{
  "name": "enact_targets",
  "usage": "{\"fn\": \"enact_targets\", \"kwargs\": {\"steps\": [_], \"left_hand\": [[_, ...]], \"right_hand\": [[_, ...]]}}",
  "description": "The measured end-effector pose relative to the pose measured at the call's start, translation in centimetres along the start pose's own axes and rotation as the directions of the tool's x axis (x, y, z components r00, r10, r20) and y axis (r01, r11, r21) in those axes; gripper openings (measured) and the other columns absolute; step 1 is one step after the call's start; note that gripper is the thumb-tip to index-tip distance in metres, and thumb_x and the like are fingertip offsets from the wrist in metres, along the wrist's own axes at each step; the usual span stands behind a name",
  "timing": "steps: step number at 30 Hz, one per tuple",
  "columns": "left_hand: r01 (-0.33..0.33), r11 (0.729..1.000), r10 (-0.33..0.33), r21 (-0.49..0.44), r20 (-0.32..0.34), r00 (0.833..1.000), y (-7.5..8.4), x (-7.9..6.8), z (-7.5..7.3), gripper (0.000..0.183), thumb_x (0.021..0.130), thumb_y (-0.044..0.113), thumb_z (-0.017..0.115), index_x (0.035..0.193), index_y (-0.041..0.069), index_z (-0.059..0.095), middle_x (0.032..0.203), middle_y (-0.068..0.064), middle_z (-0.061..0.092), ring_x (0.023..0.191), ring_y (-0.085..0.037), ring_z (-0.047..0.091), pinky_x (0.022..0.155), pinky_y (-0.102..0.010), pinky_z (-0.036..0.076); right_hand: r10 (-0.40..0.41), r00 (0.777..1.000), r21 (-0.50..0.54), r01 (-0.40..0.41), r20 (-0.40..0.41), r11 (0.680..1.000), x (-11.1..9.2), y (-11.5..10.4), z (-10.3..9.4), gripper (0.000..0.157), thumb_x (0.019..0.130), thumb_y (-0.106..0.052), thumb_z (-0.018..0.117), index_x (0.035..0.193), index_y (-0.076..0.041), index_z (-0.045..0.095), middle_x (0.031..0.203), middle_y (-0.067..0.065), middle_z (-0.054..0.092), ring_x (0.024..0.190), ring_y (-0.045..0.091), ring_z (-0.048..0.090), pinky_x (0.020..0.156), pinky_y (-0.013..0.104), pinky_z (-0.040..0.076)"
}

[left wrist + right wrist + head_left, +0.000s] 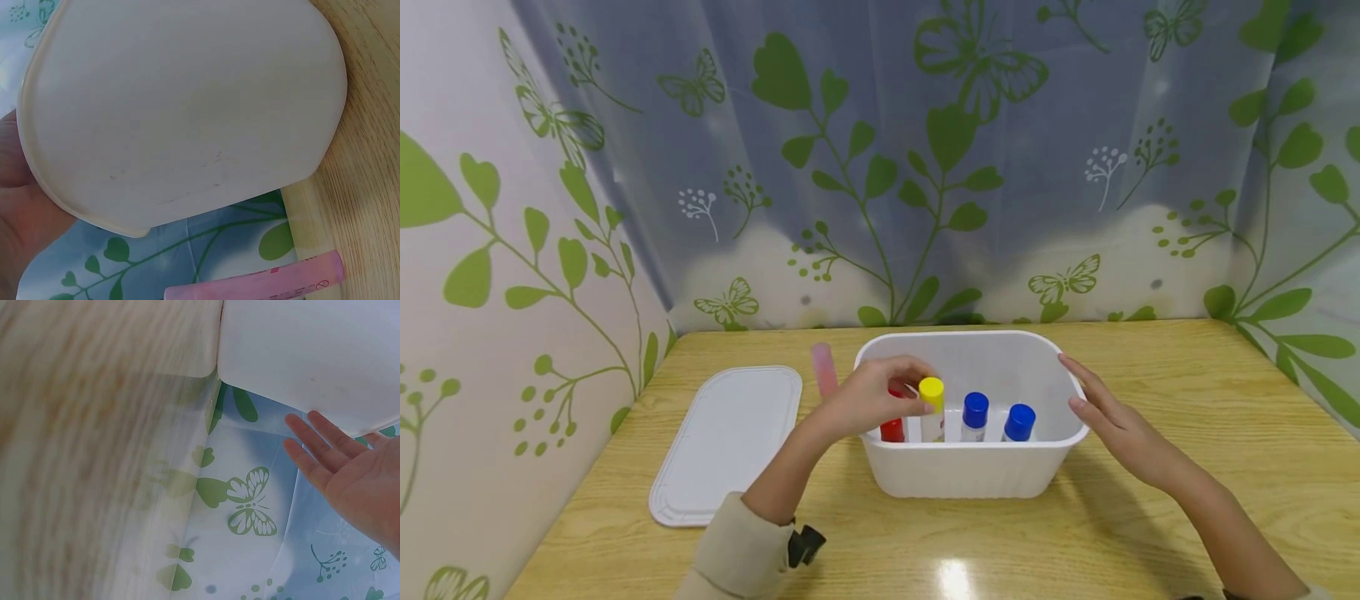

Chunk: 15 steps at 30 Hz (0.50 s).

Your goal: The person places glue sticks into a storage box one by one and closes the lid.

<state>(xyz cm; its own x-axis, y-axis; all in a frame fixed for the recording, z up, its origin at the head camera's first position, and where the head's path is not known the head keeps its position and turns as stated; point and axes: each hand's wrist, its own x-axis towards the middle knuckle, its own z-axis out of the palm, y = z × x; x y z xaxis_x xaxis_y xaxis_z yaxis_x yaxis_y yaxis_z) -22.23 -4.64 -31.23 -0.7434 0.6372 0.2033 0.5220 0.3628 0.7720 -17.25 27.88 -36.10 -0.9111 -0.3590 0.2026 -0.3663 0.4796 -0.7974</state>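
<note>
A white plastic tub [970, 471] stands mid-table and holds several capped tubes upright. My left hand [912, 392] reaches over its left rim, fingers curled round a red tube [892, 431]. Right beside it is a yellow-capped tube [931, 390], then two blue-capped tubes [975, 409] [1019, 422]. My right hand [1077, 385] lies with straight fingers against the tub's right rim. The left wrist view shows the tub's outer wall [187, 106] and a strip of my palm. In the right wrist view my right hand [331, 456] is flat beside the tub [312, 356].
The tub's white lid [730, 442] lies flat on the wooden table [1187, 467] to the left. A pink tube [824, 371] [262, 284] stands just behind the tub's left corner. Leaf-patterned curtains close off the back and both sides.
</note>
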Motion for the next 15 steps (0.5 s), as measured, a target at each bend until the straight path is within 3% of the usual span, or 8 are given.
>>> {"fn": "enact_targets", "kwargs": {"steps": [15], "left_hand": [[0.01,0.995,-0.014,0.099,0.035,0.999,-0.14,0.02,0.23,0.028,0.08,0.014,0.073,0.106,0.009,0.065,0.094,0.002,0.063,0.079,-0.009,0.058,0.069,-0.022,0.048]], "right_hand": [[0.003,1.0,0.004,-0.003,0.002,1.0,0.0,0.04,0.02,0.053,0.101,-0.018,0.033,0.149,-0.025,0.009,0.149,0.021,0.009,0.127,0.05,0.017,0.088,0.071,0.023]]}}
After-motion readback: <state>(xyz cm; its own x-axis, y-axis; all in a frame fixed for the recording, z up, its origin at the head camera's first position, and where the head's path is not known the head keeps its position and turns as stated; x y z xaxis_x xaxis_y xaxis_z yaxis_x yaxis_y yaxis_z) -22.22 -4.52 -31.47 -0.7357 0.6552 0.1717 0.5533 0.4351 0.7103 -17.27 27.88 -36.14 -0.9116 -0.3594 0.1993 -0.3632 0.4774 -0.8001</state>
